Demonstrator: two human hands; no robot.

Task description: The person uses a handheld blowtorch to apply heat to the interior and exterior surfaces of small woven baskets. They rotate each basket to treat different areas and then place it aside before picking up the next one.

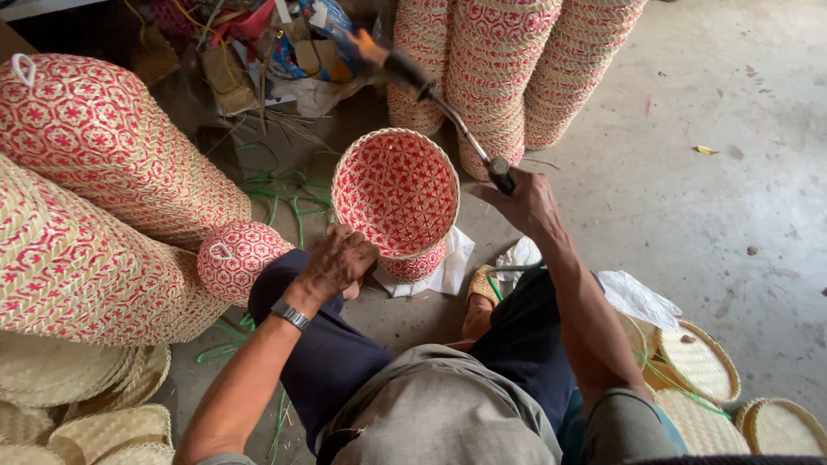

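Observation:
A round woven basket [396,191], red and natural in a star pattern, is tilted on its side on the floor so its open mouth faces me. My left hand [338,261], with a watch at the wrist, grips its lower left rim. My right hand [522,202] holds the dark grip of a long metal tool [448,112] whose other end, dark with an orange tip, reaches up and left above the basket. My knees are bent on either side of the basket.
Tall stacks of matching red woven baskets lie at the left [103,146] and stand at the back [508,69]. Flat woven lids [702,362] sit at the lower right and lower left. Green strips [284,185] and clutter lie behind; white paper [448,263] under the basket.

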